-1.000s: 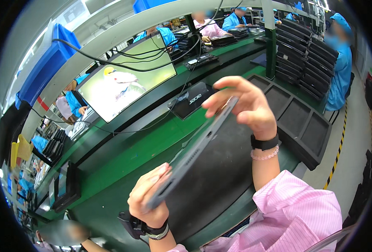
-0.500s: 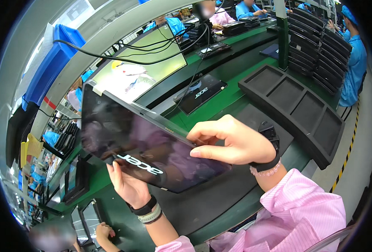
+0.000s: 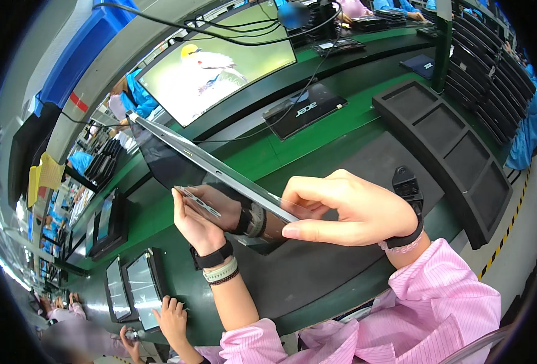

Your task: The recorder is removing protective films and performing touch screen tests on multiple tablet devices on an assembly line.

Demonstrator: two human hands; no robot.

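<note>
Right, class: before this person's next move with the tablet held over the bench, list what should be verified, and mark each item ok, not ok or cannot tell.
1. Both hands on the tablet: ok. The left hand supports its lower edge, the right hand grips the near corner.
2. Glossy face free of fingers: not ok, the right thumb lies on it.
3. Dark mat below bare for setting down: ok.
4. Black compartment tray clear of the tablet: ok, it lies apart to the right.
5. Another person's hand at the bench edge out of the way: ok, it is lower left.
6. Tablet free of scratches: cannot tell.
</note>
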